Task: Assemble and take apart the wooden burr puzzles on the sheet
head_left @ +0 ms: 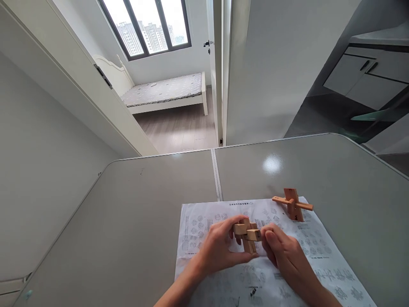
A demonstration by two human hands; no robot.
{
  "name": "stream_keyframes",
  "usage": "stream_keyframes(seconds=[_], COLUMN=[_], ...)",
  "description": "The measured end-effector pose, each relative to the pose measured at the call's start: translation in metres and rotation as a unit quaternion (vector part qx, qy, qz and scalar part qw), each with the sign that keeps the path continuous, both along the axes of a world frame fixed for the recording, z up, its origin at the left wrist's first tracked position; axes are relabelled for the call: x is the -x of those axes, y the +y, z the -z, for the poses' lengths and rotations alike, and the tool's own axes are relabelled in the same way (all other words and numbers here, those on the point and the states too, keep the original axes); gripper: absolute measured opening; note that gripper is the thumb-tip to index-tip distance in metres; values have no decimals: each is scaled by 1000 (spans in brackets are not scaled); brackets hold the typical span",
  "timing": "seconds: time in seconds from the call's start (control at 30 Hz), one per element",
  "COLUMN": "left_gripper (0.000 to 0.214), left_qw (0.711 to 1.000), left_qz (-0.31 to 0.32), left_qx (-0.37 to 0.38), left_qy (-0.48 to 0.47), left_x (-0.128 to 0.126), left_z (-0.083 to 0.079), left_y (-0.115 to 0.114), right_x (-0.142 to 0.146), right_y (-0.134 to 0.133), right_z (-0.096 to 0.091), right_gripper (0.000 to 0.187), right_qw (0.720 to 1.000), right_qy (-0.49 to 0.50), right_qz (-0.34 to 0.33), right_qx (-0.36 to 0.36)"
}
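Observation:
My left hand point(220, 243) grips a light wooden burr puzzle point(247, 234), thumb below and fingers above it. Several interlocked bars stick out of the puzzle in different directions. At its right end, my right hand point(281, 247) is closed, its curled fingers pinching the tip of a bar; the exact contact is partly hidden by the fingers. Both hands hover over a large printed sheet point(194, 230) covered in small puzzle diagrams. A second, reddish-brown wooden cross-shaped puzzle point(291, 204) stands on the sheet's upper right corner.
The sheet lies on a grey table point(143, 221) with a pale seam point(216, 175) across it. Past the table's far edge, a doorway opens onto a room with a bed point(169, 91) under a window point(147, 25). White cabinets point(361, 72) stand at the right.

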State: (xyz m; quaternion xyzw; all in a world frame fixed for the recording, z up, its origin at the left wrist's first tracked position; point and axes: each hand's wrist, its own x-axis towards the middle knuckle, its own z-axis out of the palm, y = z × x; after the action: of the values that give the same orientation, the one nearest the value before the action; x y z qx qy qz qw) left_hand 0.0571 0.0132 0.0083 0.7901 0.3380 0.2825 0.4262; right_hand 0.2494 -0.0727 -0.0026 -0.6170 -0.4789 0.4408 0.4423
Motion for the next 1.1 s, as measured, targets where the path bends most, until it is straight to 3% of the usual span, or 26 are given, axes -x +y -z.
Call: stream_keyframes(seconds=[0.1,0.23,0.33,0.47,0.57,0.7,0.83,0.93,1.1], left_gripper=[71,74,76,75,76,78,82,85,93], left_qw=[996,990,989,990,990,989,987,987,981], left_qz=[25,64,71,73,78,98,106,97,53], left_qx=[73,111,108,88,74,67,63,75,138], left_qy=[-37,-66,-72,-80,-89,-93,-100,-102,-129], left_x=[3,4,4,4,4,5,3,4,5], left_z=[-6,-12,-15,-14,-11,-8,-8,-6,-2], left_y=[4,8,10,12,12,10,9,10,12], right_x=[1,-3,-6,-6,-4,-5,-6,-3,0], right_y=[2,4,4,5,7,9,8,8,12], right_z=[1,10,11,0,-11,-18,-16,-11,0], right_gripper=[34,24,26,37,47,53,56,56,56], right_qw=[1000,987,980,983,979,948,917,912,887], right_qy=[-28,-71,-75,-23,71,207,286,320,433], right_qz=[3,-115,-146,-167,-188,-232,-262,-233,-104], right_qx=[-9,-89,-108,-80,-20,66,92,104,120])
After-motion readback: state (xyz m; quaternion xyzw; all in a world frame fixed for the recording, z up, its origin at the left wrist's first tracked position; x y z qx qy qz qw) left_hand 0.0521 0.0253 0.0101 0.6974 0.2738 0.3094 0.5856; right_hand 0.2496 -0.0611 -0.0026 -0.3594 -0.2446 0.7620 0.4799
